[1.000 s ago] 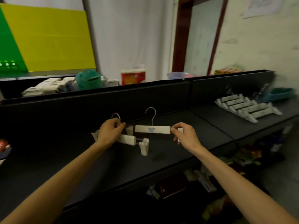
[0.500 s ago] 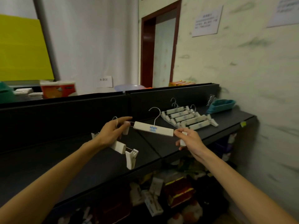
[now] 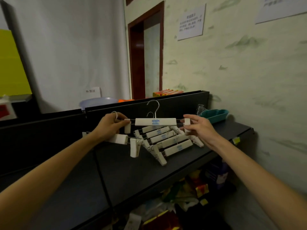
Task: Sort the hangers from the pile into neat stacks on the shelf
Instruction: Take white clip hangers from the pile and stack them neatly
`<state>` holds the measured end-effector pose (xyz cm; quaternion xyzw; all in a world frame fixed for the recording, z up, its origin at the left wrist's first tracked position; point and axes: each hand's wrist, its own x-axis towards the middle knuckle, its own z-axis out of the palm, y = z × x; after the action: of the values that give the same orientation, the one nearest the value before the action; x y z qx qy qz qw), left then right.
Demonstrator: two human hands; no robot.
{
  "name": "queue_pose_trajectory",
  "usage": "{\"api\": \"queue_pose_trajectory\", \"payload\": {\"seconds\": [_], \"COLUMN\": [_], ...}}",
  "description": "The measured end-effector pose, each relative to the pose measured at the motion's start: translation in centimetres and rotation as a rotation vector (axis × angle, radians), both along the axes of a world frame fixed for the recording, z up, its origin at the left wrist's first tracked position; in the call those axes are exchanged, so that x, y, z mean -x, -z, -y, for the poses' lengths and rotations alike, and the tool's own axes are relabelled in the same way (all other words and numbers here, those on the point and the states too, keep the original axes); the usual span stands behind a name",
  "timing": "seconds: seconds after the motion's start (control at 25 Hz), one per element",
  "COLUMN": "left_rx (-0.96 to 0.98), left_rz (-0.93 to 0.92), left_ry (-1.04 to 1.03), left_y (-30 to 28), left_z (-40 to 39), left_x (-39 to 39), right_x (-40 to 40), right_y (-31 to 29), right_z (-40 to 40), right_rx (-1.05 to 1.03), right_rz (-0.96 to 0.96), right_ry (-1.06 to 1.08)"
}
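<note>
Nearest to me, the two forearms reach forward over the dark shelf (image 3: 166, 176); below its front edge I make out a jumble of coloured packets (image 3: 196, 190), too dim to name. My left hand (image 3: 108, 126) curls around a second hanger (image 3: 118, 139), which hangs below it with one clip dangling at its right end; the same hand's thumb and forefinger pinch the left clip of the white hanger (image 3: 155, 122). My right hand (image 3: 199, 128) pinches that hanger's right clip, fingers partly spread; the bar is level, hook upright, held in the air just above the stack of hangers (image 3: 167, 141) lying fanned on the shelf. Whether the bar touches the stack I cannot tell. Farther back, a teal tray (image 3: 214, 114) sits on the shelf beside the wall; beyond the rear panel stand a pale basin (image 3: 98, 102) and a door (image 3: 146, 53).
</note>
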<state>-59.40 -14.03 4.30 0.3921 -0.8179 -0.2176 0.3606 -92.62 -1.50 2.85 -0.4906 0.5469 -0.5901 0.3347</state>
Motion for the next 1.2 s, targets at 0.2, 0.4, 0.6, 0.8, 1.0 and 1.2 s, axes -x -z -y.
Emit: {"api": "queue_pose_trajectory", "payload": {"seconds": [0.2, 0.4, 0.6, 0.8, 1.0, 1.2], "left_rx": [0.045, 0.045, -0.004, -0.034, -0.052, -0.093], "left_rz": [0.115, 0.170, 0.254, 0.328, 0.408, 0.526], "left_ry": [-0.148, -0.292, -0.433, -0.595, -0.662, -0.678], "left_y": [-1.7, -1.2, 0.2, 2.4, 4.1, 4.9], "left_z": [5.6, 8.1, 8.2, 7.2, 6.8, 6.6], "left_x": [6.9, 10.4, 11.3, 12.1, 13.6, 14.4], "right_x": [7.2, 11.6, 13.7, 14.1, 15.1, 16.0], "right_y": [-2.1, -1.7, -0.4, 2.0, 5.2, 6.9], "right_z": [6.7, 12.9, 18.9, 23.9, 25.8, 25.8], "right_rx": [0.080, 0.003, -0.024, 0.004, -0.017, -0.035], "right_rz": [-0.119, -0.083, -0.257, -0.269, -0.301, -0.355], "right_ry": [-0.021, -0.143, -0.287, -0.365, -0.351, -0.391]}}
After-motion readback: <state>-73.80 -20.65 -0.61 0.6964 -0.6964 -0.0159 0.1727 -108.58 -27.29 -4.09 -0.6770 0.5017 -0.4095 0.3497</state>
